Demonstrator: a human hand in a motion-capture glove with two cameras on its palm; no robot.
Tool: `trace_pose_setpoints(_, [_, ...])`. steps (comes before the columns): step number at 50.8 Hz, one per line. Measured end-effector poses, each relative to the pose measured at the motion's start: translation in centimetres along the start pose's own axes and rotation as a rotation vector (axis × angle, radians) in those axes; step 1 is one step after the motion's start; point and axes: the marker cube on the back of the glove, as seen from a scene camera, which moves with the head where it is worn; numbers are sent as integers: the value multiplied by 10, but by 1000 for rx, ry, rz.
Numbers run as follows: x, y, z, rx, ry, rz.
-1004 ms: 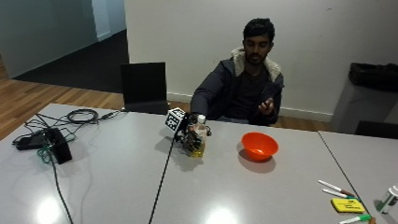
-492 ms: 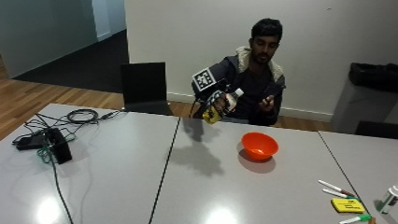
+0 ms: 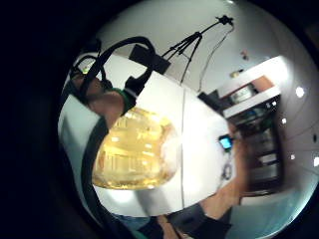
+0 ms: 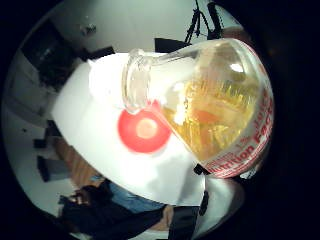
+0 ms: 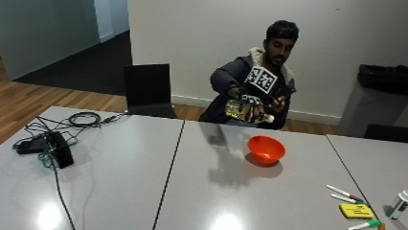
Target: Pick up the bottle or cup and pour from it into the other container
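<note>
1. The gloved right hand [image 5: 250, 99] held the bottle [image 5: 245, 110] in the air, fingers curled round it.
2. The bottle was tipped, its open mouth above the orange bowl [image 5: 266, 149].
3. The bowl sat on the bench [image 5: 127, 187].

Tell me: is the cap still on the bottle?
No: in the thumb side palm view the bottle is tilted with its mouth bare and open above the orange bowl.
</note>
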Motion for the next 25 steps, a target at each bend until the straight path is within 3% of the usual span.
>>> trace_pose_setpoints(2, [-6,-3,3,55,90,-160])
trace_pose_setpoints(4, [-17,-6,5,65,172,-231])
trace_pose_setpoints(13, [-53,-36,18,101,462,-376])
trace_pose_setpoints(25, [-103,5,41,48,784,-514])
